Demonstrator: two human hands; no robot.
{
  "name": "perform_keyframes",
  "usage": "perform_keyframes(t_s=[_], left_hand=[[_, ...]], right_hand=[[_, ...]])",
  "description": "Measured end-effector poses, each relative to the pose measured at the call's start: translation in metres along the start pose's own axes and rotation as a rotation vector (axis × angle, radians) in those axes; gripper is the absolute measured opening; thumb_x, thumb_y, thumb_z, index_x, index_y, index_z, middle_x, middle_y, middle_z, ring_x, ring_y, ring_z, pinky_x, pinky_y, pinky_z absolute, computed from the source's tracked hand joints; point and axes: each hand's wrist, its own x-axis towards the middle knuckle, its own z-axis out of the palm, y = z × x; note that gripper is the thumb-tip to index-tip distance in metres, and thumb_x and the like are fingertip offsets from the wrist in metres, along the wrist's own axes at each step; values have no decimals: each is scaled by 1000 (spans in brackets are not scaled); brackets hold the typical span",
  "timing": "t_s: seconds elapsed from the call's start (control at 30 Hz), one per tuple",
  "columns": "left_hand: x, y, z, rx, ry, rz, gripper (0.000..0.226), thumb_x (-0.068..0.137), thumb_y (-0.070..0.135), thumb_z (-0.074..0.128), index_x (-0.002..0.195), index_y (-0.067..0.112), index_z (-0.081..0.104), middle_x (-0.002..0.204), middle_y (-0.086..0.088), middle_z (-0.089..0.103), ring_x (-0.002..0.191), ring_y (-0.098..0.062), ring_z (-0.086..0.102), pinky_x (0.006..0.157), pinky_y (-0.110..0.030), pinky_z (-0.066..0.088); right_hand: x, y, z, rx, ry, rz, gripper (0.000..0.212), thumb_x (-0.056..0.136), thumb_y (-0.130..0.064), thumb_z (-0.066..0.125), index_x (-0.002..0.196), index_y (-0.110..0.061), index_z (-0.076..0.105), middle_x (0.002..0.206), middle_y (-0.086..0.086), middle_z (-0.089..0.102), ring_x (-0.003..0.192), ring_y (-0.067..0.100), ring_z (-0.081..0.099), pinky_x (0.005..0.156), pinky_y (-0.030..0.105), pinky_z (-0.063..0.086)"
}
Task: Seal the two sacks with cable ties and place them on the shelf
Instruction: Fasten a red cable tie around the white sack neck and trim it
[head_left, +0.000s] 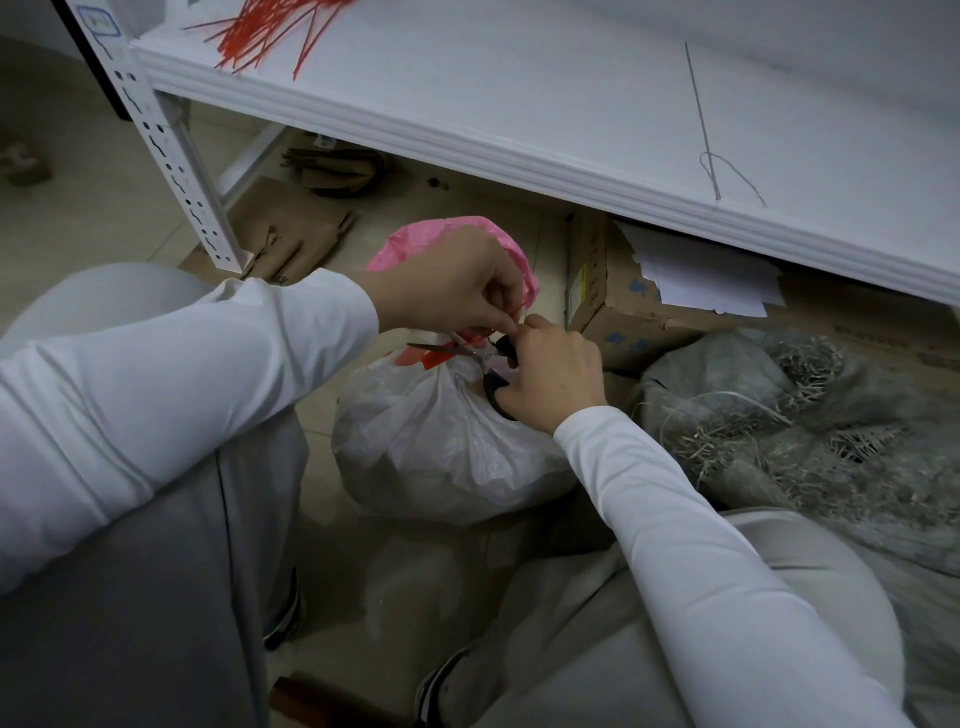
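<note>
- Pale tiled floor runs under a white metal shelf that crosses the far side of the scene; the person crouches in front of it, in white sleeves, knees to either side.
- A loose bundle of red cable ties lies on the shelf at the far left. A thin grey string lies on the shelf further right.
- The white sack, of thin translucent plastic, stands on the floor between the knees, its top gathered into a neck with a pink plastic flap standing up on the far side.
- The left hand is curled over the neck of the white sack, thumb and fingertips pinching it; whether a tie's tail is also in the pinch is too small to tell.
- The right hand grips the black handles of the scissors, blades slightly apart and pointing left at the neck, just below the left hand.
- The grey sack lies on the floor to the right, its mouth open on pale shredded straw-like strands.
- A cardboard box sits under the shelf, with white papers on top.
- Brown folded cardboard lies on the floor by the shelf's left post.
</note>
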Motion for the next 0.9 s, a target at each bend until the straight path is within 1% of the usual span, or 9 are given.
perform_keyframes(t_s=[0.07, 0.13, 0.23, 0.3, 0.4, 0.53, 0.63, 0.8, 0.9], left_hand=[[1, -2, -2, -10, 16, -10, 5, 78, 16, 75, 79, 11, 74, 69, 5, 67, 63, -6, 62, 61, -16, 49], [2, -4, -3, -4, 34, -16, 6, 77, 15, 75, 79, 10, 74, 71, 2, 69, 64, -6, 62, 64, -14, 49], [2, -6, -3, 21, 52, -16, 6, 78, 15, 75, 80, 10, 74, 72, 5, 68, 64, -3, 60, 64, -8, 45], [2, -5, -4, 22, 62, -10, 6, 78, 15, 75, 80, 10, 74, 71, 7, 65, 63, 0, 59, 63, -5, 44], [2, -5, -4, 26, 64, -9, 6, 77, 15, 75, 79, 9, 74, 72, 1, 69, 65, -8, 62, 62, -10, 45], [1, -3, -3, 6, 37, -13, 8, 78, 16, 75, 79, 9, 73, 72, 0, 69, 64, -7, 63, 64, -18, 50], [0, 1, 1, 3, 21, -3, 7, 77, 16, 75, 79, 9, 73, 70, 2, 68, 63, -7, 61, 62, -17, 49], [1, -1, -1, 19, 27, -11, 6, 78, 16, 74, 79, 10, 73, 69, 3, 66, 63, -9, 60, 62, -15, 47], [2, -3, -2, 35, 46, -17, 7, 79, 16, 74, 79, 10, 74, 71, 2, 67, 63, -8, 59, 60, -8, 42]], right_hand=[[1, 1, -2, -15, 8, 8, 29, 78, -46, 64, 89, -19, 61, 86, -1, 54, 71, 20, 54, 62, 29, 37], [2, 2, -5, -34, 9, 7, 29, 79, -48, 63, 78, -20, 54, 79, -2, 51, 68, 19, 52, 60, 28, 34], [4, 3, -8, -76, 8, 8, 32, 79, -49, 63, 73, -19, 53, 72, -2, 49, 62, 18, 47, 56, 26, 30], [5, 4, -9, -90, 7, 20, 32, 78, -49, 63, 73, -19, 55, 67, -2, 48, 60, 18, 46, 54, 25, 28], [5, 4, -9, -99, 12, 29, 31, 78, -48, 64, 74, -18, 57, 67, -2, 48, 62, 19, 47, 56, 26, 31], [4, 7, -7, -30, -4, 28, 28, 80, -45, 65, 87, -18, 64, 83, 0, 56, 69, 19, 48, 61, 27, 35], [1, 4, -4, 19, -20, -8, 30, 79, -44, 65, 96, -19, 63, 91, -2, 54, 71, 18, 48, 62, 28, 36], [1, 3, -3, -31, -25, -20, 28, 79, -47, 61, 77, -20, 54, 79, -1, 51, 70, 22, 52, 61, 29, 34], [4, 4, -3, -51, -17, -1, 32, 79, -49, 60, 75, -18, 54, 74, 1, 52, 67, 21, 49, 61, 28, 35]])
